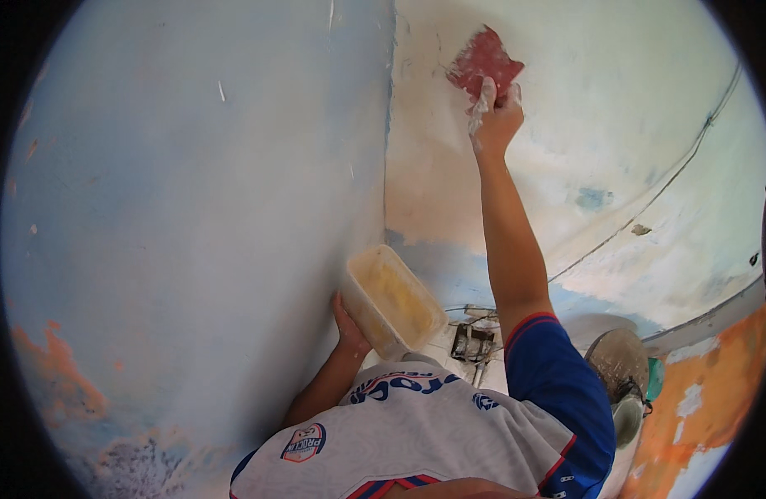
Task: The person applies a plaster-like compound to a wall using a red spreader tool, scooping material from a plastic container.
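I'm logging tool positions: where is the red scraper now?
In the head view, the red scraper is near the top, right of the wall corner, held in the right hand.

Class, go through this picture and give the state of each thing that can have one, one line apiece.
Right hand: raised, closed on the scraper, smeared white.
Red scraper: held up at the wall, smeared whitish.
Left hand: at the tub's left side, supporting it.
Tub: open-topped, pale yellow inside; fill level unclear.
Left wall: patchy, orange showing low down.
Right wall: unevenly coated, bluish patches showing.
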{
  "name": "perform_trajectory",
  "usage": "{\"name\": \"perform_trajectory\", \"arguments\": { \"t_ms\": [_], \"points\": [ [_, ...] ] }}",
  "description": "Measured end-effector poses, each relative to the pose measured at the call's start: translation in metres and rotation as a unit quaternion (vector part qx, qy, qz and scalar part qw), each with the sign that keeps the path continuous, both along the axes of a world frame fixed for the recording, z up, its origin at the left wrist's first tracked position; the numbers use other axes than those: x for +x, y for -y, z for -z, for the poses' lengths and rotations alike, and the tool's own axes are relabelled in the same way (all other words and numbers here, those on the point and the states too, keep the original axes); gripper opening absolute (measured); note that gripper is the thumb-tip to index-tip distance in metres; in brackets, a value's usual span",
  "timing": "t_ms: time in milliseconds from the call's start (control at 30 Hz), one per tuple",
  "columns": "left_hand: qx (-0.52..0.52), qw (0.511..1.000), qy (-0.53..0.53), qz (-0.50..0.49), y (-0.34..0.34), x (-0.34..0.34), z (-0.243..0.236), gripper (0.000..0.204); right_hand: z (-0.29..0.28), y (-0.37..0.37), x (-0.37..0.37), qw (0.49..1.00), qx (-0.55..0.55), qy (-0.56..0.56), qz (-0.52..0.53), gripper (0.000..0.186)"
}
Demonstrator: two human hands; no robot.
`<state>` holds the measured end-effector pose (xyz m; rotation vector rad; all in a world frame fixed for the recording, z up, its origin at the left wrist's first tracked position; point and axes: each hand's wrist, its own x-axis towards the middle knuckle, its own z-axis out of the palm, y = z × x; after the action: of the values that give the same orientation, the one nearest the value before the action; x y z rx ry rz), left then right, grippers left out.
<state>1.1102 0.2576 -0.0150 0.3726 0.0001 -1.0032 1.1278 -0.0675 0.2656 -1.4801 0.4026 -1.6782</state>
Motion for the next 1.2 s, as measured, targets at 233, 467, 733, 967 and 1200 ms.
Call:
{"name": "perform_trajectory", "arguments": {
  "t_ms": [233, 467, 733, 967, 1200],
  "points": [
    [-0.02, 0.999, -0.012, 0.038, 0.005, -0.007, 0.004, 0.079, 0.004, 0.032, 0.009, 0.973, -0.113, -0.18, 0.095, 0.025],
    [0.008, 1.0, -0.005, 0.022, 0.001, -0.009, 0.003, 0.082, -0.003, -0.007, 0.0, 0.995, -0.072, -0.056, -0.027, 0.021],
    [0.032, 0.999, -0.022, 0.013, 0.002, -0.007, 0.005, 0.08, 0.004, 0.024, -0.008, 0.996, -0.03, -0.037, 0.07, 0.022],
    [0.019, 1.0, -0.011, 0.018, 0.003, -0.01, 0.015, 0.079, -0.008, 0.017, 0.009, 0.991, -0.103, -0.078, 0.032, 0.018],
    [0.018, 1.0, -0.005, 0.008, 0.003, -0.01, 0.002, 0.08, -0.003, 0.016, -0.011, 0.996, -0.062, 0.031, -0.051, 0.02]
  ]
}}
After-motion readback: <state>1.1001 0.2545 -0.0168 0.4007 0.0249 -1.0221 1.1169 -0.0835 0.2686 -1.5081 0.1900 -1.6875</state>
